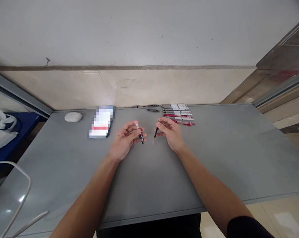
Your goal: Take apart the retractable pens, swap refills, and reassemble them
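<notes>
Over the middle of the grey table (213,158), my left hand (126,138) pinches a clear pen barrel with a black tip (139,132), held slanting downward. My right hand (171,132) pinches a thin dark pen refill (155,134) with a pale tip that points down toward the table. The two pieces are a short gap apart and do not touch. Behind my right hand, several pens (177,114) with white and red barrels lie in a neat row near the table's far edge.
A white oval case (73,117) lies at the far left of the table, with a blurred rectangular object (101,122) beside it. Small dark pen parts (151,108) rest by the wall. A white chair frame (15,198) stands at the near left.
</notes>
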A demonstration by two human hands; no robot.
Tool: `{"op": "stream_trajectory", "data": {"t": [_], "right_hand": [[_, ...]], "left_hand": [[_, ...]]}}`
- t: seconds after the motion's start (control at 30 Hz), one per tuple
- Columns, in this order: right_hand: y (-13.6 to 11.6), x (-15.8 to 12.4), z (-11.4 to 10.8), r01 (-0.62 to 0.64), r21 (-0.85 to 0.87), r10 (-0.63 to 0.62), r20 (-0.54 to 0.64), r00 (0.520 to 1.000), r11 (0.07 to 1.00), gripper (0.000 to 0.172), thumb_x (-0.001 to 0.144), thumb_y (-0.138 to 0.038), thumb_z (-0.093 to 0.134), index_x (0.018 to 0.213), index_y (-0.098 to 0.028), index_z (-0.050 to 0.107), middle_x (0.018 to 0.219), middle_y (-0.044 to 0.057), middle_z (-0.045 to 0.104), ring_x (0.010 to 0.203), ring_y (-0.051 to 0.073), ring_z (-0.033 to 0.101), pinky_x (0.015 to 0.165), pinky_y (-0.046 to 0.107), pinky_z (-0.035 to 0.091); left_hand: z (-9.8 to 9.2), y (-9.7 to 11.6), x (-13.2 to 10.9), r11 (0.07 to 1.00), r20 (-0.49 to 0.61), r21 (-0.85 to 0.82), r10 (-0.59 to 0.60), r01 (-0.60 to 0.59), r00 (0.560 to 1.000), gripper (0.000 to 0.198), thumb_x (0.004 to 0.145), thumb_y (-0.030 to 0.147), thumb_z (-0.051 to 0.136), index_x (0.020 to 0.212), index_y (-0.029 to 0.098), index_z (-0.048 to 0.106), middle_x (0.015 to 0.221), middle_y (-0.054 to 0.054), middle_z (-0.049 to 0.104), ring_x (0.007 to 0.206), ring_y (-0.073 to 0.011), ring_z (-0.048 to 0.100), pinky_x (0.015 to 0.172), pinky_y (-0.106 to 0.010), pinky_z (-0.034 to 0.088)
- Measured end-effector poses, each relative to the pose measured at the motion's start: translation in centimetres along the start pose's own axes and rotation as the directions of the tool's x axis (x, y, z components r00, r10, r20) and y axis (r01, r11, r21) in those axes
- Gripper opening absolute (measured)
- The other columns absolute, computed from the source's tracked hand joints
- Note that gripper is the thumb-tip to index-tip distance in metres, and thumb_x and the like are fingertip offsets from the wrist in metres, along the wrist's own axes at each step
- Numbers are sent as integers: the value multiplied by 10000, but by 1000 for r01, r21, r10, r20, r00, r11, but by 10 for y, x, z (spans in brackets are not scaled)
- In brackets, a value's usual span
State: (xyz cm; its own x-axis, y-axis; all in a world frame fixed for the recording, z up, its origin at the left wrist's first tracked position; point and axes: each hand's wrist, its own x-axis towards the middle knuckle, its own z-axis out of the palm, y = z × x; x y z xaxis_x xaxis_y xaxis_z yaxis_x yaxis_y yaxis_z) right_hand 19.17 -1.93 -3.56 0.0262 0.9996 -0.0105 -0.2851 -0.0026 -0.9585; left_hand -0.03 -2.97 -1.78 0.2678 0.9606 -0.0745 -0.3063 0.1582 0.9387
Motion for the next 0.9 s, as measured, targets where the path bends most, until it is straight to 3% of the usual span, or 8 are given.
{"op": "stream_trajectory", "data": {"t": [0.4, 0.67, 0.9], "right_hand": [[-6, -7, 1, 5, 28, -9, 168, 986, 1000, 193, 747, -373, 703, 877, -231, 694, 848, 6, 610, 700, 132, 599, 662, 351, 576], [-10, -6, -6, -151, 136, 102, 311, 945, 979, 201, 774, -374, 681, 921, -237, 689, 860, -1, 573, 701, 114, 577, 603, 290, 569], [-10, -4, -11, -242, 198, 172, 314, 934, 950, 192, 744, -371, 709, 898, -261, 676, 821, -27, 580, 655, 94, 564, 545, 243, 541]], "left_hand": [[-6, 2, 3, 983, -8, -156, -94, 91, 996, 310, 822, 236, 679, 1113, 203, 578, 1029, -55, 654, 906, -207, 671, 810, -417, 566], [-6, 2, 3, 981, -17, -170, -102, 98, 995, 299, 829, 223, 668, 1116, 197, 587, 1001, -51, 656, 916, -213, 672, 845, -438, 561], [-8, 1, 4, 981, -17, -170, -95, 91, 995, 302, 821, 220, 676, 1110, 201, 592, 1008, -53, 657, 917, -227, 678, 847, -454, 553]]}}
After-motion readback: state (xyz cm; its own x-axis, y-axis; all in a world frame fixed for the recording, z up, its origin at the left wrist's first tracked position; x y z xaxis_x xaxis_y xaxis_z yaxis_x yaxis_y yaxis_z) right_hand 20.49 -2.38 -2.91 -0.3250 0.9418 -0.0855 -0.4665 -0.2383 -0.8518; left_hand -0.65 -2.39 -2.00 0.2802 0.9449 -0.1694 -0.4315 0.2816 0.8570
